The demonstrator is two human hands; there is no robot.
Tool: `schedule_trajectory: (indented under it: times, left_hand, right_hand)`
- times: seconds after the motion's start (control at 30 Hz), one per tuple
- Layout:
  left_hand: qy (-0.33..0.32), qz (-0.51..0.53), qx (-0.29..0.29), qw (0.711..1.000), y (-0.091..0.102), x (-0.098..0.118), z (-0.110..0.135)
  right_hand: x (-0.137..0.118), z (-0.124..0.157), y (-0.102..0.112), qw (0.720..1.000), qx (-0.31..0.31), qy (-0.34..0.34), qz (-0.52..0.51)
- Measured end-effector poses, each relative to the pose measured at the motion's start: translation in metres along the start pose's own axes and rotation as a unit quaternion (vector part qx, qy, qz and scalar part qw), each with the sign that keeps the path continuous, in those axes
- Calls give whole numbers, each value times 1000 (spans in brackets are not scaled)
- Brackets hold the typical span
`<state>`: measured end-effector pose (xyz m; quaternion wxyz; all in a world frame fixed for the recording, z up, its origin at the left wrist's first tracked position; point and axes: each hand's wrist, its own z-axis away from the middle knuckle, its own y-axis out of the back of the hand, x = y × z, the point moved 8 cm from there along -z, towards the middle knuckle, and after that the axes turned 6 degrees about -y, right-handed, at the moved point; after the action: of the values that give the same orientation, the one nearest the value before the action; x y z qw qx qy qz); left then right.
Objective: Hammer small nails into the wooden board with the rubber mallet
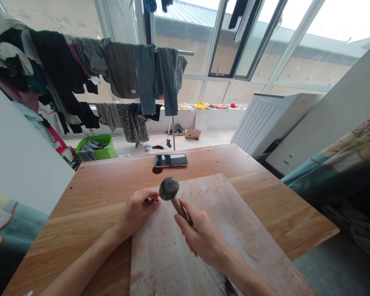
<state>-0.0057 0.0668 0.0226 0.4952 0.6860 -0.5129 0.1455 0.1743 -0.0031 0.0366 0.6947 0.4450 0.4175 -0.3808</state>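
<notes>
My right hand grips the wooden handle of a hammer with a dark, rounded head. The head is up above a worn wooden board. Just left of it, my left hand is closed in a pinch at the board's far left corner. What its fingertips hold, if anything, is hidden or too small to make out. Several thin nails stand in a row along the board's far edge, to the right of the hammer head, some leaning. Small dark holes or marks dot the board's surface.
The board lies on a wooden table. Beyond it are a phone and a round dark hole. Clothes hang on a rack behind, near a green basket. A white ribbed panel stands at the right.
</notes>
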Motion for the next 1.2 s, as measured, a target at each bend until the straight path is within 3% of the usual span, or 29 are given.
schedule_trajectory:
  times: [0.3, 0.5, 0.57, 0.67, 0.8, 0.97, 1.1, 1.2]
  left_hand:
    - [-23, -22, 9, 999, 3, 10, -4]
    - [-6, -38, 0, 999, 2, 3, -3]
    - [-3, -40, -8, 999, 1, 1, -2]
    - [-4, -37, -19, 999, -1, 1, 0]
    - [-13, -33, -31, 999, -1, 5, 0]
    - [-22, -76, -46, 996, -3, 10, -2]
    - [-57, -139, -52, 987, 5, 22, 4]
    - [-92, -191, -117, 970, 15, 30, 36]
  right_hand:
    - [-3, 3, -11, 999, 1, 17, 35]
    - [-2, 2, -13, 998, 7, 20, 55]
    - [0, 2, -16, 1000, -11, -2, 16]
    - [5, 12, -16, 991, -20, -28, -133]
    - [32, 47, 10, 952, 63, -71, -289]
    - [87, 88, 58, 947, 177, -178, -200]
    - [104, 87, 66, 949, 153, -211, -175]
    - [102, 87, 80, 967, 158, -187, -71]
